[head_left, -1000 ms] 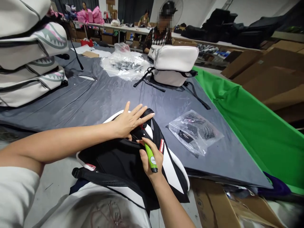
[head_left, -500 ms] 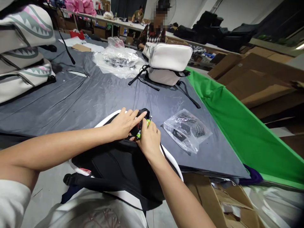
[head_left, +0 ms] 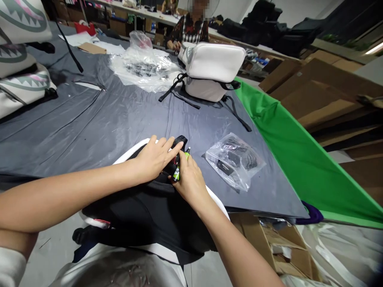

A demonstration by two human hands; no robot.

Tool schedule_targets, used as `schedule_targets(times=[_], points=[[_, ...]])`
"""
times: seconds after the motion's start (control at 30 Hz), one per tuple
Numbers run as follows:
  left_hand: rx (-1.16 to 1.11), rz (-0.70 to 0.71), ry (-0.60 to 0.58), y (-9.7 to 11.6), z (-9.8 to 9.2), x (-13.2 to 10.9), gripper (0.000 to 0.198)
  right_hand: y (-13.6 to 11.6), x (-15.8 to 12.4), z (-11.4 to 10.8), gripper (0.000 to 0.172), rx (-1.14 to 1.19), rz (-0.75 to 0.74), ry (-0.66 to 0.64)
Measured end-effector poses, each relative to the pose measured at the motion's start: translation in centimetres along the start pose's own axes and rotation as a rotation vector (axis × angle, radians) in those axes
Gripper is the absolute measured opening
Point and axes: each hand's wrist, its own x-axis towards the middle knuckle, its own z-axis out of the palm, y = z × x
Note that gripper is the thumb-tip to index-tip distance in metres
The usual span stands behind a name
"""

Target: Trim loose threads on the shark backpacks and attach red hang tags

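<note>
A backpack [head_left: 143,215] with a black back panel and white edging leans against the table edge in front of me. My left hand [head_left: 154,159] is over its top end, fingers bent around the black webbing handle [head_left: 180,139], thumb hidden. Close beside it, my right hand [head_left: 190,175] is closed around a slim bright green and black tube-shaped thing [head_left: 176,173]. Its narrow tip points up and away, next to the handle; much of it is hidden by my fingers. A spot of red shows between the hands.
A clear plastic bag of dark pieces [head_left: 235,161] lies right of the backpack. Farther back are stacked white backpacks [head_left: 217,61], crumpled clear plastic [head_left: 146,67] and another person [head_left: 191,30]. Shark-mouth backpacks [head_left: 22,85] are piled left. Green cloth [head_left: 302,163] borders the table's right side.
The view has shifted slightly, so the table items sit higher and a little to the left. Both hands keep their places at the handle; the green thing is tilted a bit more upright.
</note>
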Motion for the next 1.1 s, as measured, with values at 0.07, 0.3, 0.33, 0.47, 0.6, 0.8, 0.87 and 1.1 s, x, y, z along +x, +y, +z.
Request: schedule_targets(times=[0.07, 0.3, 0.33, 0.47, 0.6, 0.8, 0.87, 1.1], points=[[-0.005, 0.032, -0.023, -0.5, -0.1, 0.0, 0.087, 0.2, 0.2, -0.1, 0.083, 0.006, -0.002, -0.036], [-0.019, -0.02, -0.061, -1.5, 0.3, -0.1, 0.104, 0.0, 0.3, 0.2, 0.083, -0.022, 0.039, -0.032], [-0.016, -0.026, -0.057, -1.4, 0.5, 0.0, 0.11, 0.0, 0.4, 0.3, 0.082, -0.031, 0.052, -0.034], [0.006, -0.055, -0.044, -0.9, 1.1, 0.7, 0.127, -0.1, 0.8, 0.9, 0.077, -0.059, 0.07, -0.025], [0.01, -0.065, -0.022, -0.6, 0.9, 0.6, 0.109, 0.4, 0.8, 0.8, 0.074, -0.074, 0.039, 0.017], [-0.029, -0.061, 0.054, -0.8, 1.2, -0.1, 0.097, 1.6, -2.9, -1.9, 0.052, 0.096, -0.03, 0.318], [-0.032, -0.06, 0.051, -0.8, 1.5, 0.0, 0.096, 1.5, -4.0, -2.5, 0.039, 0.289, -0.048, 0.361], [-0.004, -0.086, 0.042, -0.6, 1.1, -0.2, 0.09, 0.5, -2.6, -1.7, 0.015, 0.725, -0.069, -0.008]])
